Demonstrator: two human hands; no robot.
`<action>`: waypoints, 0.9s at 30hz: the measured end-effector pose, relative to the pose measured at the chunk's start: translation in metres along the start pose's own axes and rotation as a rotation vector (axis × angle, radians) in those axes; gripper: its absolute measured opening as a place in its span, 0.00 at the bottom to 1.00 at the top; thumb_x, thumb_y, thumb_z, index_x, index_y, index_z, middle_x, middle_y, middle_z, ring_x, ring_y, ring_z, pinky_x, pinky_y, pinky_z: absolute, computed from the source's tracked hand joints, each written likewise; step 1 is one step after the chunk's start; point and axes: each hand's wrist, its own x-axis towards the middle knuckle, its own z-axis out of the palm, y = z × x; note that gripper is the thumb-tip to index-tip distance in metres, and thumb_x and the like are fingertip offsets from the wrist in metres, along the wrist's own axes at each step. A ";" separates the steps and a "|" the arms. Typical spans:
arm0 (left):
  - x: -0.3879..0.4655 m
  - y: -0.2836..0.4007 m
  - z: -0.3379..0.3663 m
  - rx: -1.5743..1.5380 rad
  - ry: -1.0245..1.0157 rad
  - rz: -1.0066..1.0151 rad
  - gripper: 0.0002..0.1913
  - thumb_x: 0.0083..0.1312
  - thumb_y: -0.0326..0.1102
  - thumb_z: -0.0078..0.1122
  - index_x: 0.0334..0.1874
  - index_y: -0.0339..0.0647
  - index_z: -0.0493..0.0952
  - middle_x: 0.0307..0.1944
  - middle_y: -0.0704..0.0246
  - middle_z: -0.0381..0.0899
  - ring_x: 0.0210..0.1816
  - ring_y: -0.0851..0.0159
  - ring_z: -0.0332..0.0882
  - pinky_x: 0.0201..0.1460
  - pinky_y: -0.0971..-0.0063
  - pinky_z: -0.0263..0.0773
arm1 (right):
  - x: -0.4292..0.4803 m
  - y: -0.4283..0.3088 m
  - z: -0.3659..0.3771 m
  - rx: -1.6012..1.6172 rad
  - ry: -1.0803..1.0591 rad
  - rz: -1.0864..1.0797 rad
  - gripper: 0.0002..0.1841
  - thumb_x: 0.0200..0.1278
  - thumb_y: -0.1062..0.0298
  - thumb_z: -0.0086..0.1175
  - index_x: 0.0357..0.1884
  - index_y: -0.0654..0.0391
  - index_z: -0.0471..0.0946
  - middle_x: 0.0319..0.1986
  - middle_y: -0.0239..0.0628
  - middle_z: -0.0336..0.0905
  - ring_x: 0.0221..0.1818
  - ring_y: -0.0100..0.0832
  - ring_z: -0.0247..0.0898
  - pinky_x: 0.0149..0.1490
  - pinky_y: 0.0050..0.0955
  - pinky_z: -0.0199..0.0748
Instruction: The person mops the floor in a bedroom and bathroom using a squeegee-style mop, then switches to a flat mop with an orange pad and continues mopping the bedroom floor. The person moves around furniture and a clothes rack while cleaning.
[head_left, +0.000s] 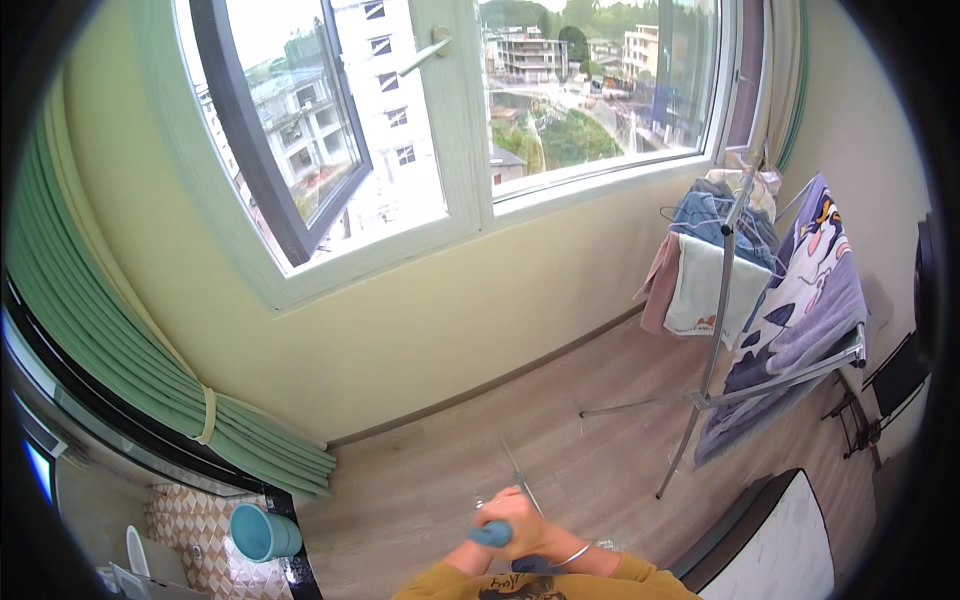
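Note:
My right hand (523, 519), with a silver bangle on its wrist, is closed around the blue grip (492, 534) of a thin pole. My left hand (481, 550) meets it at the grip, partly hidden under the right hand and the grip. Beyond the hands, the metal-coloured pole (530, 493) slants away over the wood-look floor (420, 480). A thin pale strip (508, 454) continues past it, too blurred to tell what the tool's far end is.
A folding drying rack (718, 330) with hanging clothes and a purple patterned blanket (795, 300) stands at right, its legs spread. A white-topped mattress or bench (772, 547) lies lower right. Left are a green curtain (112, 360) and a blue bucket (259, 534) on tiles. One window sash (300, 240) stands open.

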 end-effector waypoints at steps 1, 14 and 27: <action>-0.022 0.002 -0.011 -0.025 0.031 0.041 0.10 0.60 0.35 0.55 0.23 0.42 0.69 0.21 0.66 0.74 0.25 0.65 0.73 0.35 0.68 0.72 | 0.001 -0.003 0.018 0.012 -0.041 0.002 0.07 0.42 0.71 0.60 0.21 0.58 0.72 0.18 0.36 0.73 0.21 0.36 0.71 0.28 0.29 0.66; -0.214 0.036 -0.128 -0.077 0.311 0.337 0.12 0.61 0.40 0.55 0.24 0.42 0.68 0.21 0.67 0.74 0.25 0.65 0.73 0.35 0.68 0.72 | 0.001 -0.057 0.210 0.275 -0.311 0.006 0.09 0.40 0.71 0.57 0.25 0.56 0.69 0.17 0.38 0.70 0.21 0.42 0.69 0.28 0.34 0.65; -0.136 -0.046 -0.014 0.217 0.226 -0.295 0.16 0.63 0.48 0.54 0.28 0.42 0.68 0.23 0.66 0.75 0.26 0.63 0.73 0.35 0.68 0.71 | -0.073 -0.119 0.116 -0.058 0.028 0.090 0.10 0.41 0.71 0.63 0.22 0.58 0.71 0.17 0.37 0.72 0.22 0.37 0.70 0.28 0.31 0.64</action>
